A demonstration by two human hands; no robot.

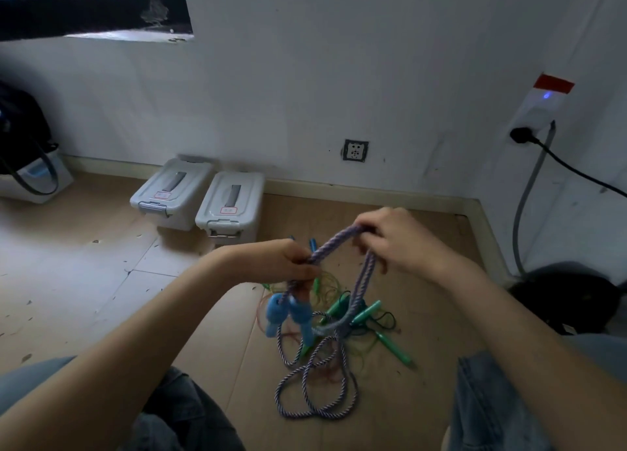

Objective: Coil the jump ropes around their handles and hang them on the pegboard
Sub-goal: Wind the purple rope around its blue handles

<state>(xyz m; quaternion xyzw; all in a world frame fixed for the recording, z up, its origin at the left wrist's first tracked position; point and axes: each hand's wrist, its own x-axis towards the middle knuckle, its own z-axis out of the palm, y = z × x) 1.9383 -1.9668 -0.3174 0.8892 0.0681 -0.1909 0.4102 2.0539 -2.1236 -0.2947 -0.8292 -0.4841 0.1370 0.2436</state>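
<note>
A purple twisted jump rope (334,243) stretches in a doubled strand between my two hands above the floor. My left hand (288,262) grips one end of that strand, and the rope's blue handles (288,315) hang just below it. My right hand (397,238) holds the strand's other bend, with more rope dropping from it. The rest of the purple rope lies in loose loops (315,389) on the floor between my knees. Under it lies a tangle of thin ropes with green handles (368,309). No pegboard is in view.
Two grey lidded storage boxes (200,196) stand by the white wall. A wall socket (354,151) sits low on the wall. At the right a power strip (536,114) with black and grey cables hangs above a dark object (573,294). A black bag (20,135) is at far left.
</note>
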